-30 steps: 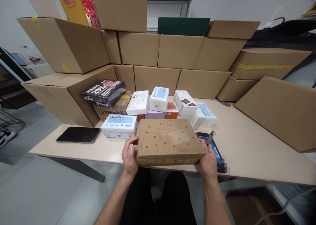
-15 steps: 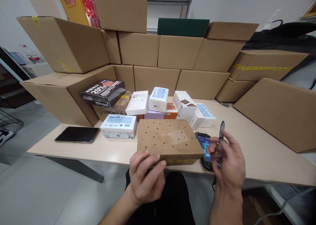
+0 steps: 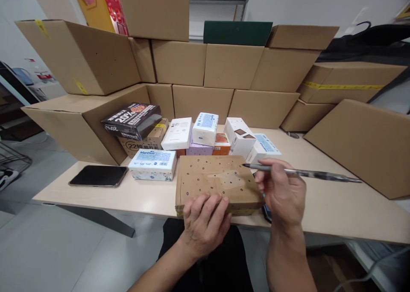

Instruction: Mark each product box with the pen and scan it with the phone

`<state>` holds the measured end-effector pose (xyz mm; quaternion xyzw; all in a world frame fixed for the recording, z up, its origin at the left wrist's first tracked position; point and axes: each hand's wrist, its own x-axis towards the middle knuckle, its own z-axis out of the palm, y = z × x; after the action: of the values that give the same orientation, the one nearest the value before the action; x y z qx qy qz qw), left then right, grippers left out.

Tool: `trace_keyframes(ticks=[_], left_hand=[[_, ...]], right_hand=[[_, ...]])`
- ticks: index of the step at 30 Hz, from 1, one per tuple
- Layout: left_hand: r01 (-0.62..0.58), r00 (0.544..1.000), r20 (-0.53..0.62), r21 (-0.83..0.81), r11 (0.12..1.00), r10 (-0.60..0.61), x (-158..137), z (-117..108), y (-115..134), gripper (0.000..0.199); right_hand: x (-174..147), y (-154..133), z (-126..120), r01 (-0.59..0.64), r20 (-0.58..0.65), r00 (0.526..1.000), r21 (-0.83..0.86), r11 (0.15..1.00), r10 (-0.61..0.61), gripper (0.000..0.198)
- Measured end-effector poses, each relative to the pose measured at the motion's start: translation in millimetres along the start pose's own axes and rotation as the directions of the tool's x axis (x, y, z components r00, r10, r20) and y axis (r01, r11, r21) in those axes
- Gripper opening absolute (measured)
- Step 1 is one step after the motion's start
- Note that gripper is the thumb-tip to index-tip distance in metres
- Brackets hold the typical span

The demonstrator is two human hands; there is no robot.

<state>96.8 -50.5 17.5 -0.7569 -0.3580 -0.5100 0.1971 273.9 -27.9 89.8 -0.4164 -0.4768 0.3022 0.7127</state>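
Box (image 3: 205, 174) could be pushed askew by the pen (image 3: 315, 173), pinched in the right grip (image 3: 285, 194), if steadied too lightly by the loosely spread left grip (image 3: 206, 223).

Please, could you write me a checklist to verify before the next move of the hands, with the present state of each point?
1. Pen held in the right hand: ok.
2. Pen tip over the top of the marked cardboard box: ok, near its far right corner.
3. Pen tip touching the box: cannot tell.
4. Left hand on the box: ok, fingers over the near edge.
5. Phone beside the box fully visible: not ok, mostly hidden.
6. Box's underside fully on the table: cannot tell.
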Motion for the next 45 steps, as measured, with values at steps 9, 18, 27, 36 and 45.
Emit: trace_keyframes(ticks=[9, 18, 27, 36, 45], left_hand=[[-0.005, 1.0, -0.019, -0.021, 1.0, 0.005, 0.6, 0.8, -1.0, 0.025], [-0.003, 1.0, -0.024, -0.017, 1.0, 0.002, 0.6, 1.0, -0.9, 0.025], [-0.015, 1.0, -0.023, -0.01, 1.0, 0.014, 0.3, 0.8, -2.2, 0.026], [-0.021, 0.999, -0.025, -0.006, 1.0, 0.021, -0.3, 1.4, -2.3, 0.025], [-0.004, 1.0, -0.016, 0.011, 1.0, 0.004, -0.9, 5.0, -12.5, 0.029]], right_hand=[[6.2, 7.8, 7.8, -0.109, 0.159, 0.97, -0.4, 0.91, 0.186, 0.027], [7.5, 8.1, 7.0, 0.061, 0.254, 0.958, -0.632, 0.773, 0.132, 0.035], [6.0, 5.5, 9.6, 0.08, 0.268, 0.954, -0.666, 0.742, 0.138, 0.032], [6.1, 7.6, 8.1, 0.085, 0.287, 0.95, -0.625, 0.776, 0.127, 0.032], [-17.0, 17.1, -18.6, 0.072, -0.292, 0.932, -0.436, 0.897, -0.216, 0.026]])
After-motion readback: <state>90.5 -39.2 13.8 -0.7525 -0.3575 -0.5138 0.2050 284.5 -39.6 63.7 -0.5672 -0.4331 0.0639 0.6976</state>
